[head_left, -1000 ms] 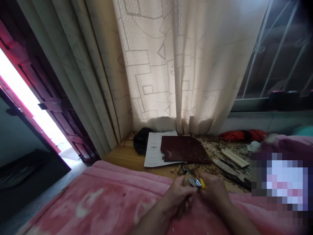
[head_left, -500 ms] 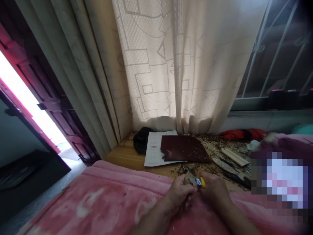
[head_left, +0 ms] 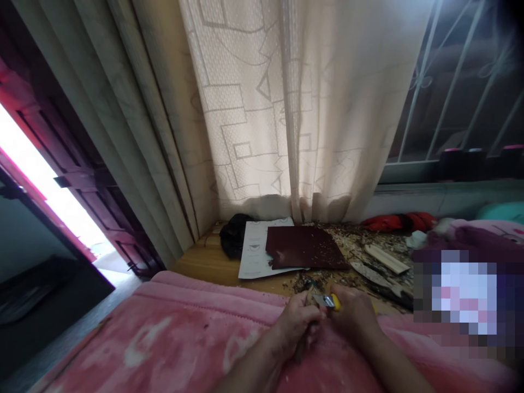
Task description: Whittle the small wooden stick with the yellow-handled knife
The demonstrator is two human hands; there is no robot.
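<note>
My right hand (head_left: 352, 308) is closed around a yellow utility knife (head_left: 335, 302), its metal blade end pointing left toward my other hand. My left hand (head_left: 298, 317) is closed on a thin brownish stick (head_left: 302, 348), whose lower end shows beneath the fingers. The blade lies close to the left thumb and the stick's upper end; whether it touches the wood I cannot tell. Both hands are over the pink blanket (head_left: 184, 333), near the edge of the wooden surface. Dark shavings (head_left: 303, 281) lie just beyond the fingers.
A maroon board (head_left: 305, 248) overlaps white printed paper (head_left: 250, 251), beside a black bag (head_left: 233, 237). To the right lie a large knife (head_left: 379, 278), a pale wood strip (head_left: 387, 258), scattered chips and a red cloth (head_left: 399, 221). A curtain (head_left: 254, 109) hangs behind.
The view has shifted slightly, so most things sit a little further left. The knife's blade end shows more plainly, with a small gap opened between the hands. Both hands keep their hold.
</note>
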